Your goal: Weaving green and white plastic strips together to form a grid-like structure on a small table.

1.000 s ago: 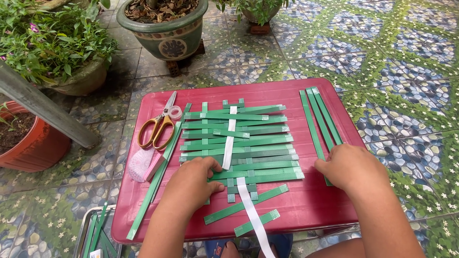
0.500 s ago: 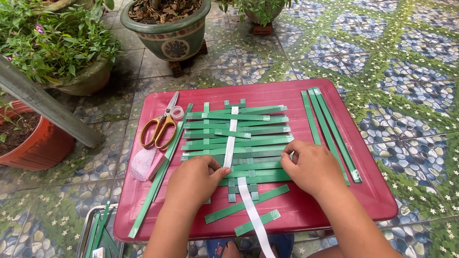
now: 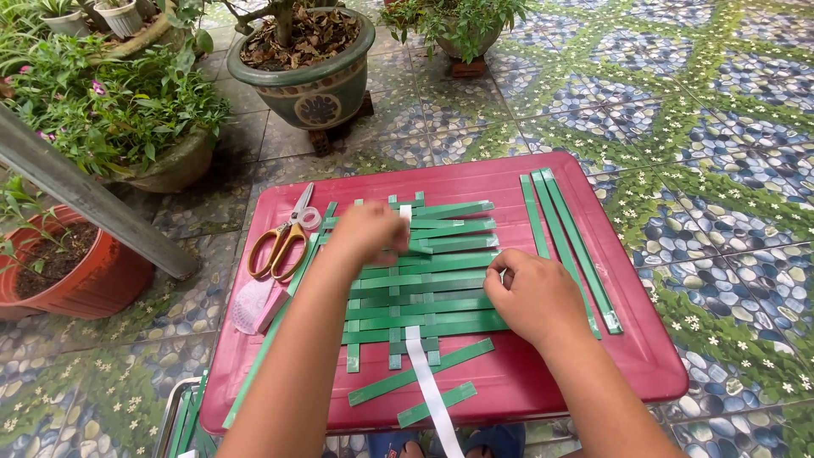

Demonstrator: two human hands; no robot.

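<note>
A woven mat of green strips (image 3: 441, 288) lies on a red tray-like table (image 3: 593, 373), with one white strip (image 3: 428, 386) running down through it toward me. My left hand (image 3: 369, 233) reaches over the mat's upper left part, fingers curled on the strip ends there, blurred. My right hand (image 3: 534, 297) rests on the mat's right edge, pressing the green strips down. Three loose green strips (image 3: 564, 242) lie together to the right of that hand. Two short green strips (image 3: 424, 382) lie below the mat.
Yellow-handled scissors (image 3: 280, 242) and a pink object (image 3: 254, 307) sit on the table's left side. Plant pots (image 3: 309, 85) stand behind and to the left, among them an orange pot (image 3: 80, 284). A grey bar (image 3: 85, 199) slants at left. Patterned floor tiles surround the table.
My left hand has moved up from the mat's lower left to its upper left. My right hand has shifted left from the loose strips onto the mat's right edge.
</note>
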